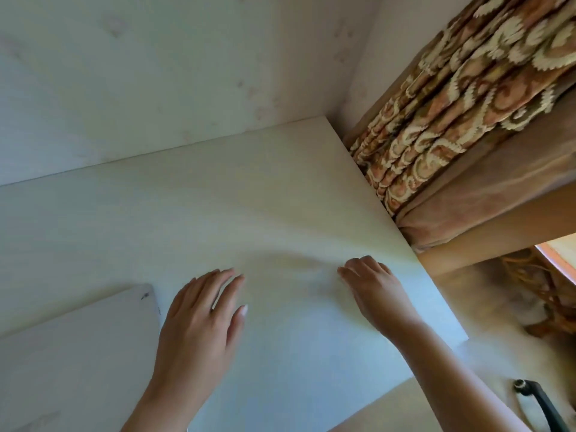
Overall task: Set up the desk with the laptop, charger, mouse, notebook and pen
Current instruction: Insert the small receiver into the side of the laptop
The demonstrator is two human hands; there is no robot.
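A pale wooden desk (187, 219) fills most of the view. A closed silver-white laptop (78, 357) lies flat at the desk's near left. My left hand (199, 322) hovers flat just right of the laptop's corner, fingers spread, holding nothing. My right hand (374, 291) rests palm down near the desk's right edge, fingers slightly curled and empty. No charger, mouse, notebook or pen shows in the head view.
A white wall panel (156, 73) rises behind the desk. Patterned orange and cream curtains (467, 104) hang just past the right edge. A black chair armrest (542, 403) pokes in at the lower right, above a light floor.
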